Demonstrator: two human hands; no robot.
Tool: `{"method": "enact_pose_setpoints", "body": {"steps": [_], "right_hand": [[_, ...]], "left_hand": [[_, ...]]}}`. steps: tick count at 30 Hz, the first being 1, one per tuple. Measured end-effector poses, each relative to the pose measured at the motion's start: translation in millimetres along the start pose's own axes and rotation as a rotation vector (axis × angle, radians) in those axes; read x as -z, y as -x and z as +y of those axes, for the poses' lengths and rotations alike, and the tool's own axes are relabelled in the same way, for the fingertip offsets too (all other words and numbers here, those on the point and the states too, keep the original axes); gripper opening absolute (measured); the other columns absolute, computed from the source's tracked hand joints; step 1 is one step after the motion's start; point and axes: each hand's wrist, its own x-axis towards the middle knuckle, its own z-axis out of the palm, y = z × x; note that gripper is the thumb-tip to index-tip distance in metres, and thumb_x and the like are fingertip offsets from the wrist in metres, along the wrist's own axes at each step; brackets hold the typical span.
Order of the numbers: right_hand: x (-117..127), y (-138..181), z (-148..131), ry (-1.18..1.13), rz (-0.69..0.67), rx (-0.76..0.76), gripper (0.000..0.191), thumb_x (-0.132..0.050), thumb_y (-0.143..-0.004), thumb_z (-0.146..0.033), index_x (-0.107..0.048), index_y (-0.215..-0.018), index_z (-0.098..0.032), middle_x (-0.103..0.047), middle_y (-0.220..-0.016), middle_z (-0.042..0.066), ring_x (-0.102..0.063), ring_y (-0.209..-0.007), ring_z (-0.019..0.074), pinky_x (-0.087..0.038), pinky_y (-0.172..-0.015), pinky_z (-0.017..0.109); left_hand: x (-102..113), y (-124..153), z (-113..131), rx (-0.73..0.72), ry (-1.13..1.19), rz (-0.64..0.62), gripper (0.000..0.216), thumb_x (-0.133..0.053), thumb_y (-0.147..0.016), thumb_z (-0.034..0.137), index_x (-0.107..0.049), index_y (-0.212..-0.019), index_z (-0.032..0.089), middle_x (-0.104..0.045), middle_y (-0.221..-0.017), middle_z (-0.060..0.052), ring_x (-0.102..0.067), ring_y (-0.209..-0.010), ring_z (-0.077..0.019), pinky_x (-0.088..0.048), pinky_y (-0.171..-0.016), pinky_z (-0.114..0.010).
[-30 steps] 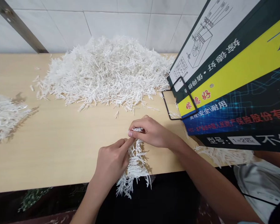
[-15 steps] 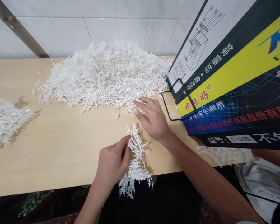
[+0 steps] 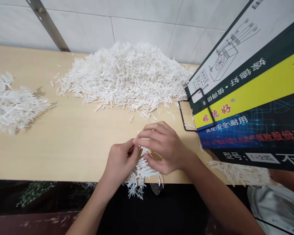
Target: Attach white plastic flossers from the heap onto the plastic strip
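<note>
My left hand (image 3: pixel 123 160) is closed, thumb and forefinger pinching a white plastic sprig (image 3: pixel 144 169) with many thin branching tips. The sprig's lower end hangs over the table's front edge. My right hand (image 3: pixel 163 147) arches over the sprig's upper part, its fingertips close to those of my left hand. Its thumb stands apart from the forefinger, with white tips showing in the gap. Much of the sprig's upper part is hidden behind the right fingers. Beyond the hands lies a large heap of small white plastic pieces (image 3: pixel 132 75).
More white sprigs (image 3: pixel 17 104) lie at the left of the wooden table (image 3: pixel 75 143). A large printed carton (image 3: pixel 247 107) stands at the right, with a black wire frame (image 3: pixel 181 114) by its corner. Another person's arm (image 3: pixel 286 181) shows beside white strands (image 3: pixel 242 173). A tiled wall (image 3: pixel 142 26) runs behind.
My right hand has come back from the heap's front edge to the sprig. My left hand keeps its pinch. The whole view has shifted a little, with more of the left sprigs showing.
</note>
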Motion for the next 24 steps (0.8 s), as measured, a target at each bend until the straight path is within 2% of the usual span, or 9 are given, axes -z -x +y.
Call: {"method": "enact_pose_setpoints", "body": {"steps": [4, 8, 11, 14, 18, 24], "right_hand": [[-6.9, 2.7, 15.6, 0.054, -0.032, -0.028, 0.042, -0.059, -0.085, -0.016, -0.068, -0.126, -0.020, -0.076, -0.108, 0.010, -0.062, -0.107, 0.0294, -0.046, -0.085, 0.044], [-15.0, 6.2, 21.7, 0.023, -0.021, -0.058, 0.025, -0.061, -0.095, -0.028, -0.071, -0.117, -0.019, -0.077, -0.100, 0.009, -0.066, -0.097, 0.0255, -0.046, -0.085, 0.042], [-20.5, 6.5, 21.0, -0.043, -0.007, -0.110, 0.021, -0.062, -0.098, -0.033, -0.074, -0.110, -0.020, -0.079, -0.095, 0.008, -0.069, -0.090, 0.0230, -0.047, -0.085, 0.039], [-24.4, 5.9, 21.1, -0.099, 0.032, -0.164, 0.020, -0.062, -0.100, -0.033, -0.074, -0.107, -0.019, -0.080, -0.095, 0.008, -0.072, -0.087, 0.0215, -0.050, -0.084, 0.037], [-26.0, 5.3, 23.2, -0.115, 0.066, -0.231, 0.022, -0.061, -0.101, -0.034, -0.073, -0.112, -0.019, -0.080, -0.102, 0.009, -0.073, -0.088, 0.0210, -0.053, -0.084, 0.035], [-18.7, 7.0, 27.6, -0.168, -0.033, -0.129, 0.027, -0.060, -0.102, -0.031, -0.069, -0.126, -0.019, -0.078, -0.101, 0.008, -0.071, -0.090, 0.0200, -0.054, -0.082, 0.033]], "left_hand": [[0.8, 0.6, -0.4, 0.033, -0.003, -0.004, 0.033, -0.051, -0.099, 0.032, -0.066, -0.075, 0.015, -0.040, -0.051, 0.007, -0.035, -0.046, -0.0073, -0.026, -0.050, -0.021], [2.1, 0.4, 0.0, 0.028, 0.004, -0.003, 0.029, -0.051, -0.099, 0.033, -0.074, -0.092, 0.016, -0.045, -0.053, 0.007, -0.038, -0.047, -0.0082, -0.029, -0.052, -0.021], [2.9, 1.0, -0.2, 0.013, 0.014, 0.009, 0.030, -0.050, -0.101, 0.033, -0.075, -0.101, 0.017, -0.052, -0.055, 0.006, -0.043, -0.047, -0.0086, -0.031, -0.052, -0.020], [3.3, 2.6, -0.8, -0.013, -0.005, -0.007, 0.030, -0.050, -0.102, 0.034, -0.075, -0.101, 0.017, -0.053, -0.054, 0.006, -0.043, -0.045, -0.0084, -0.030, -0.051, -0.020], [1.9, 4.0, -3.0, -0.060, -0.067, -0.018, 0.028, -0.049, -0.102, 0.032, -0.074, -0.101, 0.017, -0.053, -0.053, 0.006, -0.044, -0.044, -0.0082, -0.028, -0.050, -0.020], [-2.8, 3.9, -7.1, -0.164, -0.161, -0.013, 0.026, -0.048, -0.102, 0.024, -0.069, -0.088, 0.018, -0.058, -0.058, 0.004, -0.046, -0.048, -0.0087, -0.030, -0.053, -0.021]]}}
